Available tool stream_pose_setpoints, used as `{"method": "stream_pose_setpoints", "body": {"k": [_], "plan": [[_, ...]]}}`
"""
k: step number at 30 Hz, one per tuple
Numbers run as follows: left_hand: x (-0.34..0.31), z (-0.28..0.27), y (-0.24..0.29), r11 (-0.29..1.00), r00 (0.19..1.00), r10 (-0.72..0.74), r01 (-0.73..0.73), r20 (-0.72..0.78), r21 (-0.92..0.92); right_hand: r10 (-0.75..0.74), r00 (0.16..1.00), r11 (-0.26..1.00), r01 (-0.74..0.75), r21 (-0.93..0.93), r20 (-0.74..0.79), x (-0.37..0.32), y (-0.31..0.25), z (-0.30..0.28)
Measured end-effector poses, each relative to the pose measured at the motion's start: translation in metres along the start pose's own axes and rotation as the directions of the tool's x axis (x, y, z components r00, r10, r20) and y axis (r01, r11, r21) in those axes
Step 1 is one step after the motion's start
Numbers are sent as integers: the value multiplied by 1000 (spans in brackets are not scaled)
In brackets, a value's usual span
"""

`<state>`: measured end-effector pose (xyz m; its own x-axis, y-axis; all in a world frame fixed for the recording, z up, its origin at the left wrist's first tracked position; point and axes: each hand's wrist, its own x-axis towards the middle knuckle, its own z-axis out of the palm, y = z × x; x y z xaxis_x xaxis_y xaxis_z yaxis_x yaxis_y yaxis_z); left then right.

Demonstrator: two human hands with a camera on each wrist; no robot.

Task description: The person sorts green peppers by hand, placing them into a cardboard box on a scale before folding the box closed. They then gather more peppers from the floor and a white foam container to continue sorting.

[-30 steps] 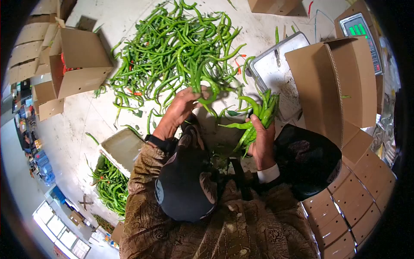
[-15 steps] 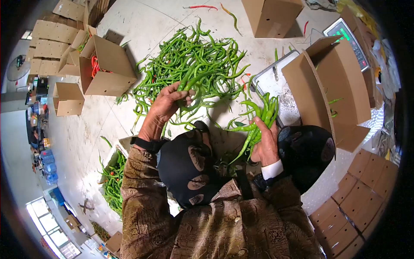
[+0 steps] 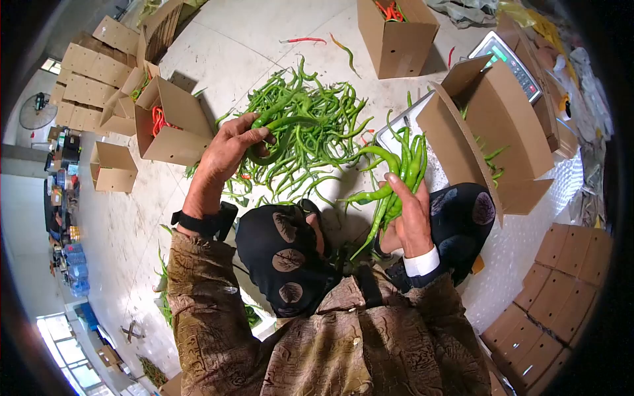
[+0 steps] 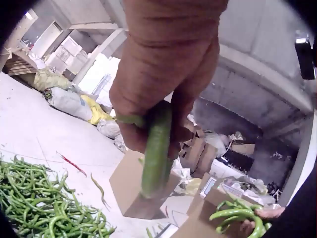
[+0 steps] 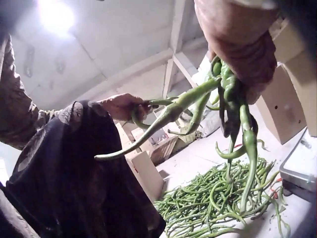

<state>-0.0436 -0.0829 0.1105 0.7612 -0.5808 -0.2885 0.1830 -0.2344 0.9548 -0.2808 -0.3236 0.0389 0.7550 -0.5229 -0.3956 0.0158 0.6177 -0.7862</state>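
Long green chili peppers are pinched between the thumb and fingers of my left hand, raised over the left side of a loose pile of green chili peppers on the floor. In the left wrist view, one thick pepper points toward the camera from under the fingers. My right hand grips a bunch of green chili peppers, thumb across them, their tips fanning up and down. Several of these peppers hang out of the fist in the right wrist view.
Right of the bunch stands an open cardboard box with some green peppers inside, beside a platform scale with a lit display. Boxes holding red peppers stand at left and top. My knee rises between the hands.
My left hand has lifted peppers from the pile and drawn them up and to the left. The right hand keeps its bunch in nearly the same place. The head view has shifted.
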Motion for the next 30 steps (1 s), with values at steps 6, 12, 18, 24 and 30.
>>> {"method": "stream_pose_setpoints", "body": {"k": [6, 12, 18, 24, 30], "plan": [[-23, 16, 51, 998, 998, -27, 24, 53, 63, -10, 1000, 1000, 10, 27, 23, -11, -7, -4], [-33, 28, 56, 999, 995, -36, 35, 95, 10, -10, 1000, 998, 9, 68, 21, -19, -14, -12], [-51, 57, 45, 364, 925, 336, -303, 179, 881, -38, 999, 997, 39, 71, -22, -24, -16, -22], [-67, 87, 62, 563, 972, 207, -213, 113, 798, 12, 999, 997, -16, 78, 48, -35, -4, -20], [-85, 166, 8, 598, 907, 403, -361, 120, 716, 33, 983, 949, -87, 303, 178, -39, -5, -6]]}}
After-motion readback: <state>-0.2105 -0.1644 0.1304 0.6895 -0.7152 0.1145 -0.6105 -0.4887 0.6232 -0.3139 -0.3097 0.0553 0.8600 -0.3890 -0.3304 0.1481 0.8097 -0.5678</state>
